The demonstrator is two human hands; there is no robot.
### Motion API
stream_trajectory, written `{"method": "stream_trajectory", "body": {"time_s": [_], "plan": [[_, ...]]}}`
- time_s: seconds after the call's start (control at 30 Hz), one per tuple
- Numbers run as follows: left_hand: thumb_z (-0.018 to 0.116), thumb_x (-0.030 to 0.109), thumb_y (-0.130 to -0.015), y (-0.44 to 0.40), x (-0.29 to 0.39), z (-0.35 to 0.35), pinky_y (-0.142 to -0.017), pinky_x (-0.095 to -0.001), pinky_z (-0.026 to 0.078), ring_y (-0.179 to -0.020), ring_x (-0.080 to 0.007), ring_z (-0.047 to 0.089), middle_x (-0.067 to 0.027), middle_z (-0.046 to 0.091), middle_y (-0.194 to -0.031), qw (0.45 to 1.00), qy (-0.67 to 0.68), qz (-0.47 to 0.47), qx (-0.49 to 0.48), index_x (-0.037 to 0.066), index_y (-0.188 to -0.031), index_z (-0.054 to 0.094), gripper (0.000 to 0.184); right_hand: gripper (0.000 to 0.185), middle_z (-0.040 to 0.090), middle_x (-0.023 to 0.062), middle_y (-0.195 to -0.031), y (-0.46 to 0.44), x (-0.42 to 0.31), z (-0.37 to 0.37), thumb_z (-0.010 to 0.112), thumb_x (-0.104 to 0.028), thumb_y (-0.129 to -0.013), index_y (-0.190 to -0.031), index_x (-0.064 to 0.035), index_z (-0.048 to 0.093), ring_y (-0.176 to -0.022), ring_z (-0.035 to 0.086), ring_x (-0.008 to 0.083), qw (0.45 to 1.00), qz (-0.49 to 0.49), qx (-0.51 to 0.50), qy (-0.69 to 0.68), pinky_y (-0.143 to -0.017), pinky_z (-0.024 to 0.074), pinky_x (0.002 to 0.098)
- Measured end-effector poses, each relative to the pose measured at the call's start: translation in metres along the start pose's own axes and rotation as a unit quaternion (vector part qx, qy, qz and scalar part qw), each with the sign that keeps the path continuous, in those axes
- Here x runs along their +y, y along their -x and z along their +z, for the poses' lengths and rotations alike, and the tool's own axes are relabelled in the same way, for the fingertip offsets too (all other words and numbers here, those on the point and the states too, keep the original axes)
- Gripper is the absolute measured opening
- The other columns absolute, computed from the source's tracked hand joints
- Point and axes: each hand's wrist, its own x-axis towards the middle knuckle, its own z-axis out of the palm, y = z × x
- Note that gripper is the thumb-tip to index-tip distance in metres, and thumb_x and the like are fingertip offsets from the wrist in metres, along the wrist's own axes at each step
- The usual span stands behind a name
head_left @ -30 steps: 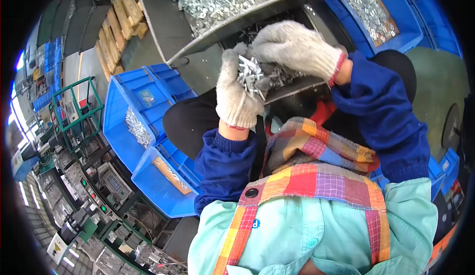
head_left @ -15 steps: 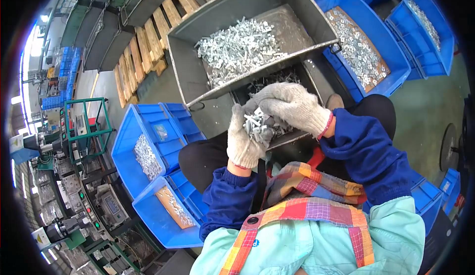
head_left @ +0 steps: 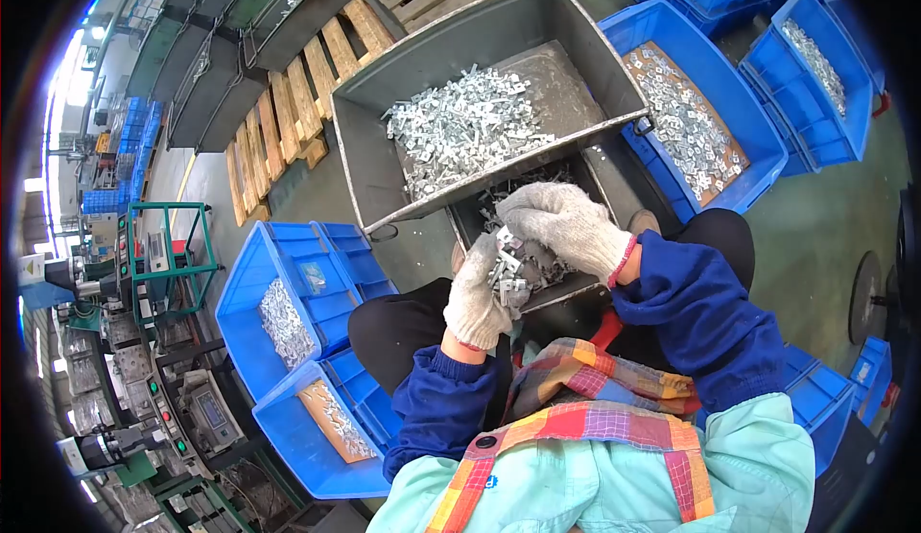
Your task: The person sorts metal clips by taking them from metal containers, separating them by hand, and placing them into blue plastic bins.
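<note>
My left hand [head_left: 477, 298], in a white knit glove, cups a heap of small silvery metal parts [head_left: 508, 279] in its palm. My right hand [head_left: 568, 228], gloved too, has its fingers curled down beside that heap; what its fingertips hold, if anything, is hidden. Both hands are above a dark metal bin [head_left: 566, 288] between my knees, with scraps of metal inside it. Just beyond stands a large grey metal tub [head_left: 566, 77], and a pile of similar small metal parts [head_left: 465, 125] lies in it.
At the right, a blue crate [head_left: 767, 164] holds flat metal pieces on cardboard. Another blue crate [head_left: 245, 269] with small parts stands at the left, above a further blue crate [head_left: 297, 447]. Wooden pallets [head_left: 264, 154] lie behind. Machines [head_left: 153, 389] line the far left.
The view has shifted slightly, so the tub and crates sit a little lower. My right hand's fingers have moved slightly over the heap in my left palm.
</note>
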Motion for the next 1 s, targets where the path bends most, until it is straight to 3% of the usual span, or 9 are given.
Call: {"method": "stream_trajectory", "body": {"time_s": [0.2, 0.3, 0.4, 0.57, 0.7, 0.8, 0.87, 1.0], "plan": [[0.06, 0.035, -0.103, 0.004, 0.005, 0.007, -0.053, -0.0274, 0.061, -0.076, -0.021, 0.073, -0.0118, 0.073, -0.1, 0.999, -0.027, -0.018, -0.01, 0.002, -0.118, 0.063, 0.037, 0.027, 0.067, 0.0044, -0.08, 0.007, -0.016, -0.005, 0.064, -0.019, -0.097, -0.118, -0.0015, 0.07, -0.056, 0.058, 0.0087, 0.997, 0.018, -0.053, 0.045, -0.051, 0.0476, 0.027], [0.059, 0.037, -0.103, 0.002, 0.003, -0.002, -0.052, -0.0276, 0.06, -0.075, -0.0204, 0.073, -0.0117, 0.072, -0.101, 0.998, -0.053, -0.021, -0.011, 0.002, -0.119, 0.063, 0.038, 0.027, 0.068, 0.0051, -0.079, 0.006, -0.018, -0.005, 0.064, -0.021, -0.097, -0.114, -0.0019, 0.072, -0.059, 0.06, 0.0095, 0.996, 0.012, -0.009, 0.085, -0.054, 0.0487, 0.0277], [0.058, 0.038, -0.104, 0.002, -0.002, 0.006, -0.052, -0.0281, 0.061, -0.073, -0.0199, 0.073, -0.0114, 0.072, -0.101, 0.998, -0.056, -0.011, 0.024, 0.003, -0.119, 0.063, 0.039, 0.031, 0.07, 0.008, -0.08, 0.006, -0.026, -0.005, 0.064, -0.029, -0.096, -0.108, -0.002, 0.074, -0.064, 0.064, 0.0142, 0.992, 0.065, -0.004, 0.105, -0.059, 0.0512, 0.0315], [0.056, 0.04, -0.104, 0.005, -0.003, 0.013, -0.053, -0.0286, 0.062, -0.071, -0.0199, 0.072, -0.0108, 0.072, -0.099, 0.997, -0.077, 0.001, 0.031, 0.001, -0.118, 0.063, 0.042, 0.037, 0.07, 0.012, -0.08, -0.002, -0.01, -0.007, 0.064, -0.037, -0.093, -0.099, -0.0011, 0.074, -0.068, 0.068, 0.0214, 0.981, 0.005, 0.018, 0.195, -0.064, 0.0531, 0.0378], [0.061, 0.037, -0.102, 0.003, -0.002, 0.002, -0.053, -0.0276, 0.061, -0.072, -0.0198, 0.073, -0.0118, 0.072, -0.1, 0.996, -0.085, -0.01, -0.004, -0.001, -0.12, 0.062, 0.042, 0.037, 0.07, 0.0117, -0.08, -0.003, -0.003, -0.004, 0.064, -0.037, -0.094, -0.098, -0.0018, 0.073, -0.064, 0.067, 0.0206, 0.979, 0.006, 0.055, 0.196, -0.06, 0.0528, 0.0368], [0.066, 0.032, -0.099, 0.001, -0.004, -0.005, -0.054, -0.0271, 0.06, -0.072, -0.0197, 0.073, -0.0132, 0.072, -0.101, 0.991, -0.134, -0.001, 0.002, -0.002, -0.121, 0.062, 0.04, 0.034, 0.068, 0.01, -0.076, 0.001, -0.012, 0.001, 0.064, -0.037, -0.096, -0.095, -0.0038, 0.072, -0.056, 0.063, 0.0195, 0.984, 0.135, 0.049, 0.105, -0.051, 0.05, 0.0348], [0.068, 0.027, -0.097, -0.001, -0.003, -0.009, -0.054, -0.0267, 0.06, -0.073, -0.0196, 0.073, -0.0141, 0.072, -0.102, 0.987, -0.159, 0.002, -0.007, -0.002, -0.121, 0.062, 0.038, 0.032, 0.065, 0.0087, -0.073, 0.001, -0.007, 0.002, 0.063, -0.036, -0.097, -0.093, -0.0053, 0.07, -0.051, 0.059, 0.0186, 0.987, 0.153, 0.047, 0.026, -0.046, 0.0472, 0.0333], [0.068, 0.021, -0.096, 0.002, 0.0, -0.006, -0.051, -0.0274, 0.057, -0.072, -0.0171, 0.071, -0.0068, 0.072, -0.095, 0.985, -0.17, 0.006, 0.006, 0.004, -0.119, 0.064, 0.029, 0.029, 0.061, 0.0074, -0.07, -0.003, 0.003, 0.005, 0.063, -0.034, -0.099, -0.088, -0.0065, 0.067, -0.046, 0.053, 0.016, 0.961, 0.228, 0.045, -0.151, -0.042, 0.0434, 0.0323]]}}
